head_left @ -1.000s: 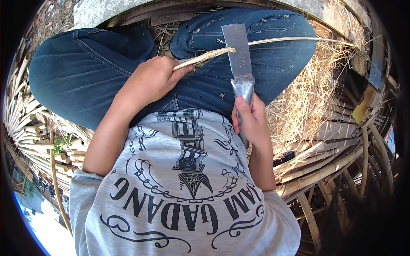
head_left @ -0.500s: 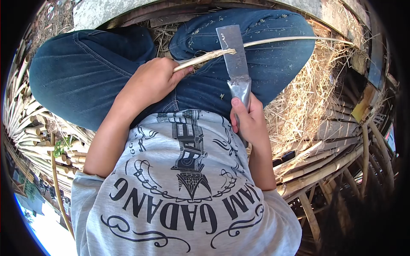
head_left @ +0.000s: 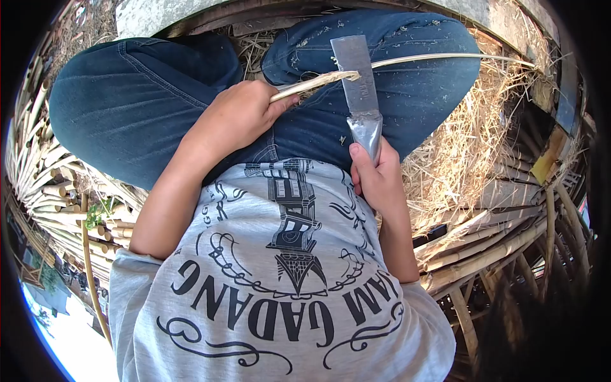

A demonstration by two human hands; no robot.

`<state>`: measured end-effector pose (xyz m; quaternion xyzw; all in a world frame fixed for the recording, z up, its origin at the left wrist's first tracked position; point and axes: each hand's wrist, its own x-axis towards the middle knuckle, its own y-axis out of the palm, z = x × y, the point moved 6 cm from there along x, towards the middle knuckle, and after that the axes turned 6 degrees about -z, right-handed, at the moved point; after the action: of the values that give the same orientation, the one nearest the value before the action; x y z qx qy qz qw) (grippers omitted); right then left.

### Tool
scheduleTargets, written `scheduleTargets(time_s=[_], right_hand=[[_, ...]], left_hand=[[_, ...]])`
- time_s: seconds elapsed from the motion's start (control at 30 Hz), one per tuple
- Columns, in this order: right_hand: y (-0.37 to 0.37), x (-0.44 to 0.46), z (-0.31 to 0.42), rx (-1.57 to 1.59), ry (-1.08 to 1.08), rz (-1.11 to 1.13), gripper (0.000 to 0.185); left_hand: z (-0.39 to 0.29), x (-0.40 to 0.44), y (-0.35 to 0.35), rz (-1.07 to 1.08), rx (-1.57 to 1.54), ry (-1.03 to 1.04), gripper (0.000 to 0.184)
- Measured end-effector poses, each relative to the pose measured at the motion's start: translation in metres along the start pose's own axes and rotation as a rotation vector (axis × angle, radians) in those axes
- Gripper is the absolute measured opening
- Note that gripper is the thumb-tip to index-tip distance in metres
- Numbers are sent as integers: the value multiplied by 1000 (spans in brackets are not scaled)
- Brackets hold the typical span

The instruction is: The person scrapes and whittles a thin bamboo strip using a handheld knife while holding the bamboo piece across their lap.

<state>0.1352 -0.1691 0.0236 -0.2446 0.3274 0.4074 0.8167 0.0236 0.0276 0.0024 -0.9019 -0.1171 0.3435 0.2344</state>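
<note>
My left hand [head_left: 245,114] is closed around a pale bamboo strip [head_left: 312,83] above my lap. Its frayed, curled part lies across the face of a broad, straight-ended knife blade [head_left: 358,76]. My right hand [head_left: 377,172] grips that knife by its metal handle, blade pointing away from me. On the far side of the blade, a long thin strip [head_left: 439,57] runs rightward over my right knee to the shavings. How the two strip parts join is hidden behind the blade.
My crossed legs in blue jeans [head_left: 127,108] carry small shavings. A pile of pale shavings [head_left: 452,159] lies at right, beside bamboo poles [head_left: 484,251]. Cut bamboo lengths [head_left: 57,204] are stacked at left. A grey slab [head_left: 165,16] runs along the far side.
Hands, knife and legs appear slightly further right in the view, mostly with a small camera shift. Both hands keep their hold, and the frayed part stays against the blade.
</note>
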Motion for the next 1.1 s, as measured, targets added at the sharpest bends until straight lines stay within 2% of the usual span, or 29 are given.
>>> scheduleTargets(time_s=[0.17, 0.23, 0.27, 0.3, 0.37, 0.4, 0.43, 0.5, 0.53, 0.67, 0.77, 0.87, 0.93, 0.97, 1.03, 1.07, 1.1], right_hand=[[-9, 8, -10, 60, 19, 105, 31], [-2, 4, -16, 491, 165, 446, 40], [2, 4, -21, 504, 157, 516, 45], [3, 3, -16, 495, 152, 518, 45], [-7, 6, -10, 366, 98, 180, 45], [-13, 7, -9, 362, 43, 65, 38], [-10, 7, -7, 367, 45, 68, 38], [-6, 7, 0, 2, -3, -3, 28], [3, 4, -2, 15, 35, 18, 22], [-1, 8, -4, 54, -13, 95, 26], [-4, 7, -8, 132, -16, 38, 29], [-11, 11, -9, 119, -6, 116, 36], [-11, 12, -10, 206, 61, 318, 46], [-12, 12, -12, 207, 56, 312, 46], [-3, 9, -13, 468, 127, 416, 46], [-4, 7, -13, 422, 108, 298, 45], [-3, 5, -13, 427, 102, 298, 45]], left_hand=[[-3, -1, -3, -24, 19, 31, 46], [-4, 0, -2, -31, 24, 42, 46], [-5, -1, 0, -26, 3, 33, 46], [-5, 1, 0, -30, -17, 22, 46], [-5, 0, -4, -27, -6, 5, 46], [-3, -1, -5, -16, 10, -9, 46], [0, -2, -3, -14, 14, -12, 46], [-1, 1, -1, -83, 38, 78, 46], [-2, 1, -2, -79, 38, 85, 46], [-4, 2, -5, -70, 52, 42, 44], [-9, 0, -6, -62, 29, 25, 43], [-10, 0, -3, -45, 13, 21, 43], [-11, 3, -4, -40, 13, 32, 43], [-13, 3, -4, -47, 18, 44, 42], [-14, 2, -4, -61, 20, 52, 42], [-15, 0, -6, -86, 26, 63, 41], [-17, -1, -10, -108, 38, 79, 40]])
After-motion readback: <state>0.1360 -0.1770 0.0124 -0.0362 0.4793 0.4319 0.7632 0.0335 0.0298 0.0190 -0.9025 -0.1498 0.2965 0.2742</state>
